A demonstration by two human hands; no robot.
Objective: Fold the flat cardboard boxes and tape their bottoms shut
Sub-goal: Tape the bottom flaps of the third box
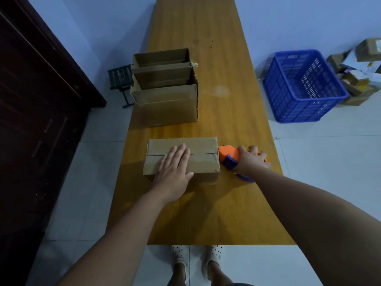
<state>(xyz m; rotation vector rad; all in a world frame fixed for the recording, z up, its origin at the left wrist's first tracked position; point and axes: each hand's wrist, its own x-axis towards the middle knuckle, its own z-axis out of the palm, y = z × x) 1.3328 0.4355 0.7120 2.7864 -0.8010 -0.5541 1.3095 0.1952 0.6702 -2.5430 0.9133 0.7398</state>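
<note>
Flaps pinned flat, tape ready at the box's right end.

The cardboard box (pixel 198 145) lies bottom-up near the front of the table (pixel 226 100), its two flaps meeting at a centre seam (pixel 203 154). The left hand (pixel 175 170) presses flat on the flaps with straight fingers. The right hand (pixel 250 161) is curled round an orange-and-blue tape dispenser (pixel 226 154), its nose just at the box's right end. Empty corrugated board is probably light, springy and apt to slide, so it is best held down beside the seam, clear of the tape's path.
</note>
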